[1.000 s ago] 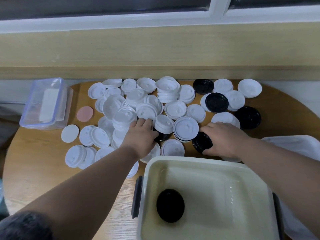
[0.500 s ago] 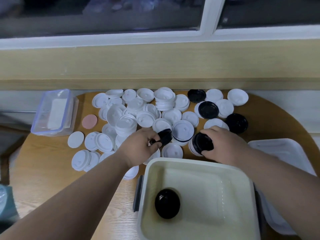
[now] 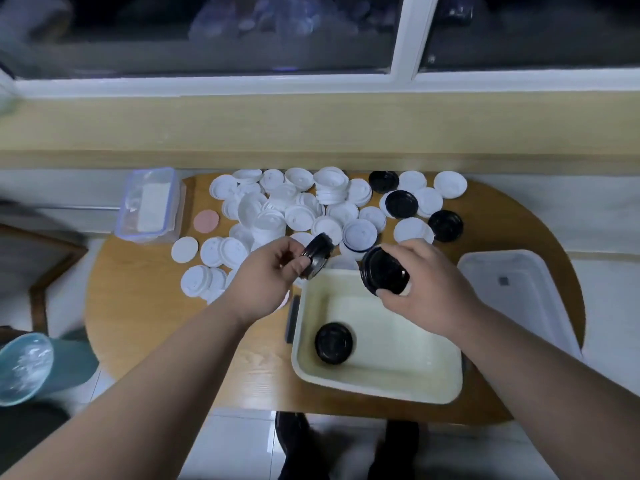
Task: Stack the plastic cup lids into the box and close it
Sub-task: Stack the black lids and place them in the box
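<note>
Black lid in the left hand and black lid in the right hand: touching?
Apart. The head view shows white lids in the gap between the left-hand black lid and the right-hand black lid.

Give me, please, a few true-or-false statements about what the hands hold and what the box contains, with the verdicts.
1. The left hand pinches a tilted black lid. True.
2. The right hand grips a white lid. False: it grips a round black lid, above the far rim of the box.
3. The cream box contains a single black lid. True.
4. The cream box is closed. False: it stands open, and a white cover lies to its right.
5. A pink disc lies beside the clear container. True.
</note>
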